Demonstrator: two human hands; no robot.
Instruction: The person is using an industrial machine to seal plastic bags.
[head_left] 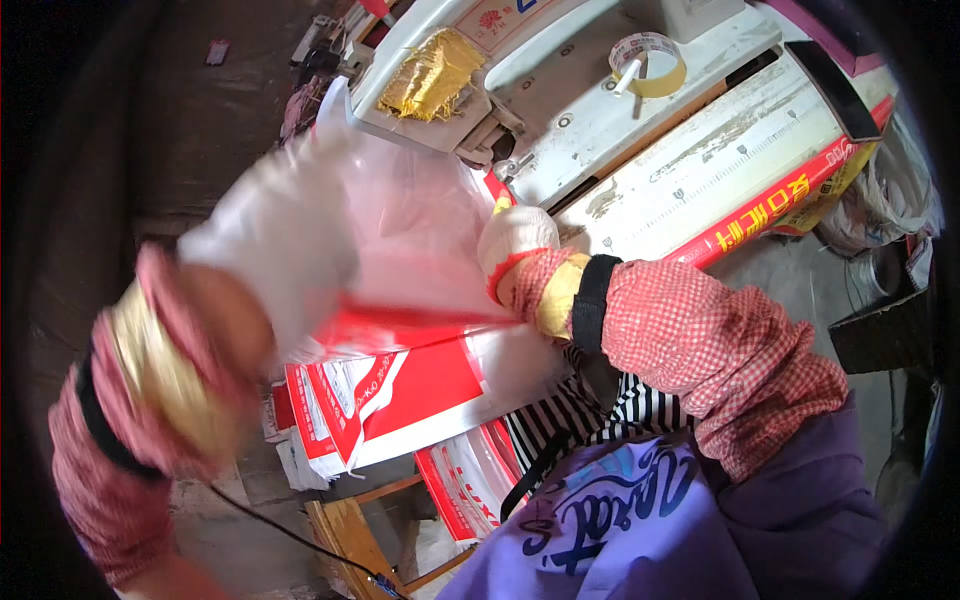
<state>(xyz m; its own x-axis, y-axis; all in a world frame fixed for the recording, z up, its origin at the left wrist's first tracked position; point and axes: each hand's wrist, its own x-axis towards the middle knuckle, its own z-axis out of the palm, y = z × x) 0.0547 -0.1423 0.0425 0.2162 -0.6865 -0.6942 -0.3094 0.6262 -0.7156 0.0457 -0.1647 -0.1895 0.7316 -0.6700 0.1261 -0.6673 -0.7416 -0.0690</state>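
the pale, translucent plastic bag with a red band point(420, 215) lay between the two grips, over red-and-white printed plastic sacks point(420, 395). the white-gloved left hand point(285, 225) blurred at its left side; the white-gloved, red-cuffed right hand point(517, 240) met its right edge. whether either gripped it could not be told.

On my feed, motion blur smears the white-gloved left hand point(275, 235) and the translucent pinkish plastic bag point(415, 215), while the red-and-white checked right sleeve point(700, 325) reads crisp. The long white machine bed point(715, 165) looks bright, the dark brown floor point(75, 200) dim. Black fisheye vignetting swallows my corners, bending edges nearby.
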